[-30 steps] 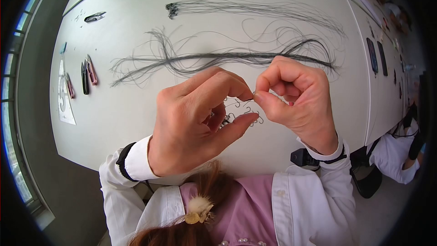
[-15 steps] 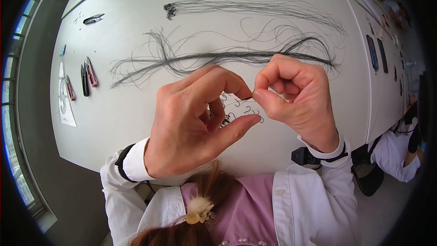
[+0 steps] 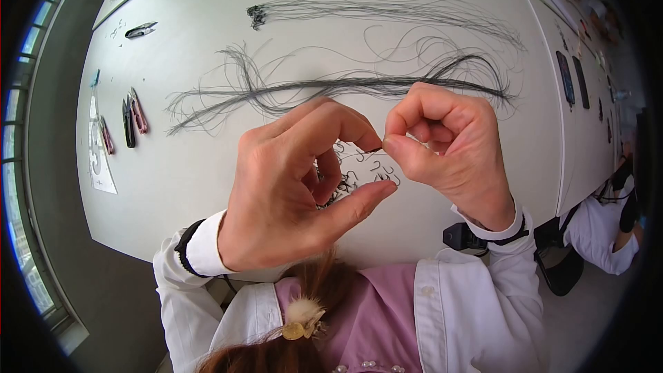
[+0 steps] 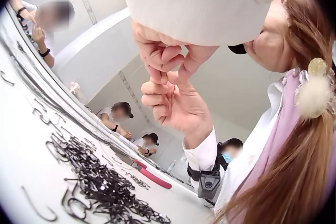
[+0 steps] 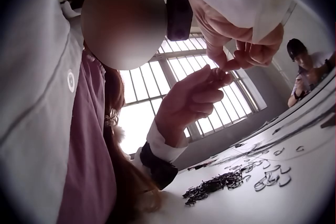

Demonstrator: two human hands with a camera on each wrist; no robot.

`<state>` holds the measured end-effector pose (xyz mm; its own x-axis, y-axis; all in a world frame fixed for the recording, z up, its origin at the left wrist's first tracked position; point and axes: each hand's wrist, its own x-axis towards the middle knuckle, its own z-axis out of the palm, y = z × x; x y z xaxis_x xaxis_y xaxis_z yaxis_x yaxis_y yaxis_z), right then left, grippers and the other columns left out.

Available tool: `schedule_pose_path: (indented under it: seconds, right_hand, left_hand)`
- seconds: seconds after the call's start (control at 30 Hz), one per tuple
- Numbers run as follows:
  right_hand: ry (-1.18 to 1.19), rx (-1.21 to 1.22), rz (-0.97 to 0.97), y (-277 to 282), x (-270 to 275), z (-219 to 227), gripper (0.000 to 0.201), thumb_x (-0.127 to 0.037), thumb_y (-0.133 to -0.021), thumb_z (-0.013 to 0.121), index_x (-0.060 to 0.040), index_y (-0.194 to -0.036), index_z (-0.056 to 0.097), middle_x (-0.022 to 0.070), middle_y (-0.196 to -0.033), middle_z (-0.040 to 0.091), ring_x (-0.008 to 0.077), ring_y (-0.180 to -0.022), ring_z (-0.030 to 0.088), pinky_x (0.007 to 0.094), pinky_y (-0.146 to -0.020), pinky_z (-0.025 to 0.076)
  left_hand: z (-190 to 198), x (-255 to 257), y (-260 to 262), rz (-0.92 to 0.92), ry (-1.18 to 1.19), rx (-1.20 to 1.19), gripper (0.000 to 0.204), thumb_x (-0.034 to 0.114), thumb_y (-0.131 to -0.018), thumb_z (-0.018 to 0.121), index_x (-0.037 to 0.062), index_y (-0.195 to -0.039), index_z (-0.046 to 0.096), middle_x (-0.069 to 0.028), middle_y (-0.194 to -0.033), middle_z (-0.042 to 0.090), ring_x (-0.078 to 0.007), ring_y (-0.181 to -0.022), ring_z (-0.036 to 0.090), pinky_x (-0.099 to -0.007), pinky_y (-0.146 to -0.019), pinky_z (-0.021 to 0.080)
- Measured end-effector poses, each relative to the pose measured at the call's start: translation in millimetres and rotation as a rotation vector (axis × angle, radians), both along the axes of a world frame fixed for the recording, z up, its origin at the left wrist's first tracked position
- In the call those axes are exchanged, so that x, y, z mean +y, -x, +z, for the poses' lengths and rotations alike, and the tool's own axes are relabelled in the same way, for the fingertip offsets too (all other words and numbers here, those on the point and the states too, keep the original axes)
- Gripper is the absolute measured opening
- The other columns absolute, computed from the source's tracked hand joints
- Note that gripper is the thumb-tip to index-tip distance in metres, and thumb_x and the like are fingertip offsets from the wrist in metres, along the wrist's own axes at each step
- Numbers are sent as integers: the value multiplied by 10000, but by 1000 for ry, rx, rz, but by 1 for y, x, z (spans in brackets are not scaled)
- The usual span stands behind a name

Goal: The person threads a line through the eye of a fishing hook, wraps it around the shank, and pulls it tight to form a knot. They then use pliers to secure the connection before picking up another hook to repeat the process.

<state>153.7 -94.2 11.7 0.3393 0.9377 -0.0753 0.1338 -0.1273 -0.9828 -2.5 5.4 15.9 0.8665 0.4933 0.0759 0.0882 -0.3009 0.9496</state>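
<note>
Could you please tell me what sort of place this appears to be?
It looks like a shared hand-assembly workroom, perhaps for fishing tackle: a pile of small dark hooks and bundles of thin dark line lie on a white table, and other people are at tables nearby.

We've got our left grip (image 4: 164,53) touching our right grip (image 4: 181,108), which pinches something thin (image 4: 165,79) that's too blurry to name. Down on the desk (image 4: 26,153): a messy heap of black hooks (image 4: 102,179), a few stray hooks (image 4: 39,211) around it, and a red-handled tool (image 4: 153,176) beside the heap.
</note>
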Motion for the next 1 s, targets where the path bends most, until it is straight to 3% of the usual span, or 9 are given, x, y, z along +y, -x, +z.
schedule_pose_path:
  seconds: [0.07, 0.4, 0.47, 0.67, 1.0]
  right_hand:
    - [-21, -56, 28, 1, 0, -3, 47, -4, -698, 640, -24, -715, 601, -38, -638, 464, 35, -592, 358, 192, -527, 326]
    - [-39, -33, 33, 0, -2, 1, 46, -16, -717, 674, -19, -739, 633, -34, -646, 469, 37, -598, 379, 193, -531, 337]
    - [-98, -54, 67, -1, -3, 2, 67, 58, -731, 648, -2, -762, 643, -30, -724, 494, 6, -609, 391, 162, -530, 310]
    - [46, -129, 57, -4, -2, 15, 99, 74, -736, 641, 12, -811, 659, -7, -751, 530, 11, -564, 394, 163, -520, 305]
    - [7, -224, 70, -9, -5, 18, 75, 82, -736, 635, 16, -774, 639, 13, -756, 545, 25, -563, 407, 171, -520, 311]
  left_hand:
    - [-5, -1, 0, 45, -132, -12, 139, -51, -700, 683, -7, -791, 587, -64, -850, 624, -14, -520, 459, -158, -439, 341]
    - [-8, -1, 0, 115, -176, -63, 130, -89, -705, 655, 12, -763, 599, -36, -788, 627, -26, -522, 447, -176, -446, 330]
    - [-8, 1, 0, 118, -193, -76, 121, -83, -716, 656, 13, -764, 600, -33, -784, 627, -26, -526, 445, -176, -453, 329]
    - [-6, 3, 4, 115, -188, -62, 102, -73, -735, 646, 13, -764, 599, -37, -784, 624, -22, -514, 430, -180, -447, 319]
    - [-4, 4, 5, 83, -132, -81, 100, -78, -734, 640, 10, -759, 598, -42, -791, 621, -26, -507, 434, -183, -446, 321]
